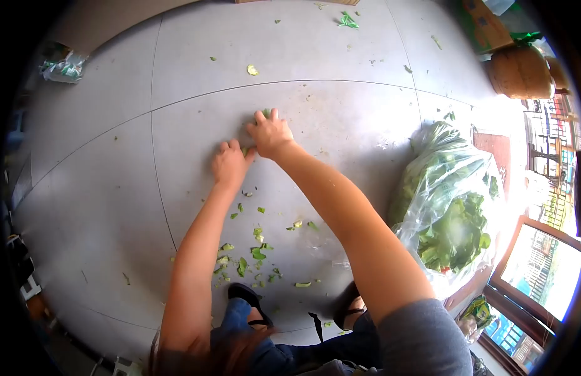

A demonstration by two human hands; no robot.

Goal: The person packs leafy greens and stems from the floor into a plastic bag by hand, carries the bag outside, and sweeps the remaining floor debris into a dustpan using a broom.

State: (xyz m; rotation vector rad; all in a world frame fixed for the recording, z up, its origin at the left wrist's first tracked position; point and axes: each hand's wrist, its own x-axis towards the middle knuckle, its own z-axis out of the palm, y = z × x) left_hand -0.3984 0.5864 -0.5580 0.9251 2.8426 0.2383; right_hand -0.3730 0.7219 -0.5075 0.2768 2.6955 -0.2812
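Both hands reach down to the grey tiled floor (196,125), close beside each other. My right hand (272,134) is bent over a green leaf scrap (266,113), which shows between its fingertips. Just to the left, my left hand (230,165) has its fingers curled down, with a bit of green (245,151) by the thumb and index finger; most of that piece is hidden. Between my arms and towards my feet lie several loose leaf scraps (242,267), torn and scattered.
A clear plastic bag (428,182) full of leafy greens (456,232) stands on the right. A brown pot (522,72) and a cardboard box (486,25) are at the upper right. More scraps, including a yellowish leaf (252,70), lie farther off. My sandalled foot (256,307) is below.
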